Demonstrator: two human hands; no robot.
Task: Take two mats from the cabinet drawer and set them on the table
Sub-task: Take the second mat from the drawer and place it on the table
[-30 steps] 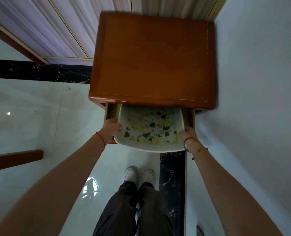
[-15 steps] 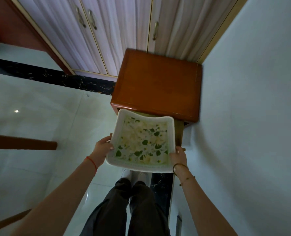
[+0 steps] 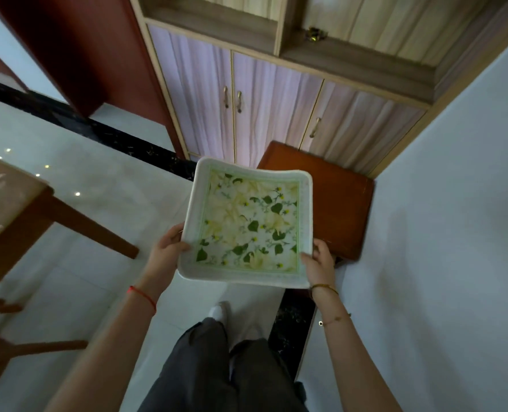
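Observation:
A square white mat (image 3: 248, 224) with a green leaf and pale flower print is held flat in mid-air in front of me. My left hand (image 3: 169, 248) grips its near left corner. My right hand (image 3: 319, 263) grips its near right corner. I cannot tell whether one mat or two lie stacked in my hands. The low brown wooden cabinet (image 3: 340, 200) stands behind and right of the mat, partly hidden by it; its drawer is not visible. The table (image 3: 6, 203), with a glossy beige top and brown wooden frame, is at the left edge.
Tall wardrobe doors (image 3: 276, 114) with brass handles stand behind the cabinet. A plain wall (image 3: 455, 233) runs along the right. A wooden chair part (image 3: 24, 346) is at lower left. The floor is glossy pale tile with a black marble strip (image 3: 291, 322).
The mat came out of the cabinet drawer and rose up in both hands. I moved back from the cabinet and turned left, so the table came into view.

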